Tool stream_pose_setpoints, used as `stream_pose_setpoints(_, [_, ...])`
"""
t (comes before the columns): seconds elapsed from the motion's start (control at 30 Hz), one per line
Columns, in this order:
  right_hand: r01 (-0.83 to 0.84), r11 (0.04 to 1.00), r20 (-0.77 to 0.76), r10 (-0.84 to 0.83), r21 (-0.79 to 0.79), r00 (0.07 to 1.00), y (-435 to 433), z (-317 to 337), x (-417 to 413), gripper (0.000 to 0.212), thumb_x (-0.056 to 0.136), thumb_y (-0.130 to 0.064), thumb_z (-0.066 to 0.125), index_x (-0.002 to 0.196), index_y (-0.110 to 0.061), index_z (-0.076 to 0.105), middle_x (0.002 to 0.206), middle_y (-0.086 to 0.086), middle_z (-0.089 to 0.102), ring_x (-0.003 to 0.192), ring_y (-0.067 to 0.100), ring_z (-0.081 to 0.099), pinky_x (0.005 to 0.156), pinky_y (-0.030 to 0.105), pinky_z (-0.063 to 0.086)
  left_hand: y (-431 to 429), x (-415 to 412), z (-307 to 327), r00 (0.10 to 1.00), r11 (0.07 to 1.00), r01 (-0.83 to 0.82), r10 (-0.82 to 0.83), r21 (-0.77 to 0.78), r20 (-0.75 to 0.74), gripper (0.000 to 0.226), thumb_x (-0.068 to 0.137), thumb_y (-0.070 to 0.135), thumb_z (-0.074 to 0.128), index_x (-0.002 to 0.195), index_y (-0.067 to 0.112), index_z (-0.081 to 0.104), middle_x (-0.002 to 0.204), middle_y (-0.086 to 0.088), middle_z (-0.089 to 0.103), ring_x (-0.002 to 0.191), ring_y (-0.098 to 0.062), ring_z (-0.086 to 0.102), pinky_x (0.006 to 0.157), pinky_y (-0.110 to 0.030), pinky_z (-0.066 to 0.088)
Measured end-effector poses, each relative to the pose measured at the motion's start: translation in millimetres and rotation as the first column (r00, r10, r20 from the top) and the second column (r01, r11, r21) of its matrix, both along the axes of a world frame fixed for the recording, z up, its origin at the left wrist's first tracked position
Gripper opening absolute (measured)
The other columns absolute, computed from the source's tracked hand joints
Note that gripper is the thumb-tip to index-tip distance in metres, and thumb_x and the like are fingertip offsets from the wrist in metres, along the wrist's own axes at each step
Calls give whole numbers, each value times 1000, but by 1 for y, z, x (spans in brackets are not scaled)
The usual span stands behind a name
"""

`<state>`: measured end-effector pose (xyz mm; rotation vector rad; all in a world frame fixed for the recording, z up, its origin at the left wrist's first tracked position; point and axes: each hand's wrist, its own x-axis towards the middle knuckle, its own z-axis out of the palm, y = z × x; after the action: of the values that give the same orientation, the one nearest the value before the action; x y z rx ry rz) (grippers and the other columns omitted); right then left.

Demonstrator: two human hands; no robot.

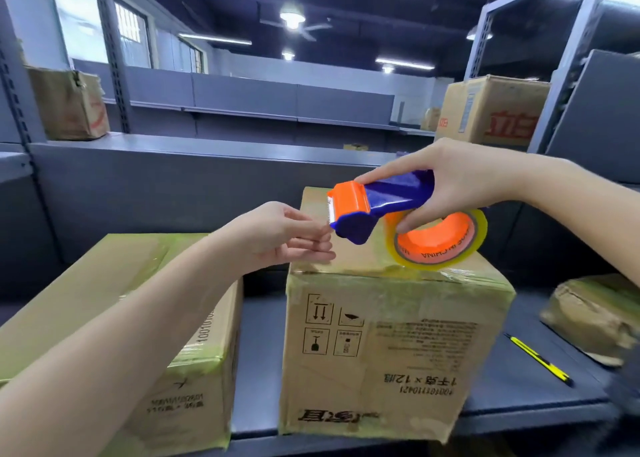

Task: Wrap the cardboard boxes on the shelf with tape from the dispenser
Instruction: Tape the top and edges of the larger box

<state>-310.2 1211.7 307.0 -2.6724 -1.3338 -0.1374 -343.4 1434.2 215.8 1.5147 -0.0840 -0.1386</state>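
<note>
The left-hand carton (pixel 194 387), already glossy with tape, stands on the shelf deck (pixel 259 352). Over it reaches the left hand (pixel 287 235), its fingers curled and its thumb and forefinger brought together right at the orange cutter head (pixel 348 202). Whether the clear tape's free end is caught between them cannot be told, as the film is too transparent.

The tape dispenser (pixel 391 197) lies with its long axis running left to right. Its toothed cutter end points down and left at those fingertips, and the tape roll (pixel 446 242) trails at the right. It hangs just above the top face of the middle carton (pixel 388 346), which stands just beside the first.

The right hand (pixel 460 183) grasps the dispenser's blue handle from above, thumb pressed to the roll's side. The left hand is therefore the nearer one to the tape end, and the likely pull runs leftward, away from the blade.

Further right, a yellow utility knife (pixel 538 359) lies on the deck.
</note>
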Motion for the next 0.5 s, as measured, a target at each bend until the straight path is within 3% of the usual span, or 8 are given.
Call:
stream_pose_setpoints(0.2, [-22,990,-15,20,-143,1000,4,-2,-19,70,63,-70,58,129,-63,35,93,-29,57,83,-9,53,68,12,43,5,-15,0,997,998,2,3,57,-76,7,87,0,58,82,-2,62,62,-9,62,58,-13,64,66,-26,59])
stream_pose_setpoints(0.37, [-47,988,-90,34,-149,995,5,-9,-22,68,62,-70,56,127,-64,36,102,-26,60,84,-4,56,74,14,46,5,-27,-5,993,990,-31,46,139,-112,29,90,2,55,62,4,63,57,-6,58,48,-9,58,62,-26,59])
stream_pose_setpoints(0.43, [-59,985,-82,46,-160,996,1,-11,-18,63,67,-66,60,125,-64,38,87,-34,59,78,-11,55,67,8,43,12,-29,-6,986,988,-97,112,116,-127,36,89,4,57,53,6,64,54,-6,54,45,-9,55,57,-26,58])
stream_pose_setpoints(0.5, [-21,984,-60,10,-180,998,-12,-11,-13,58,70,-61,64,124,-61,41,76,-38,57,72,-17,51,63,3,38,27,-32,-8,965,974,-207,218,90,-144,25,87,4,60,62,3,61,54,-6,49,43,-9,51,54,-25,57])
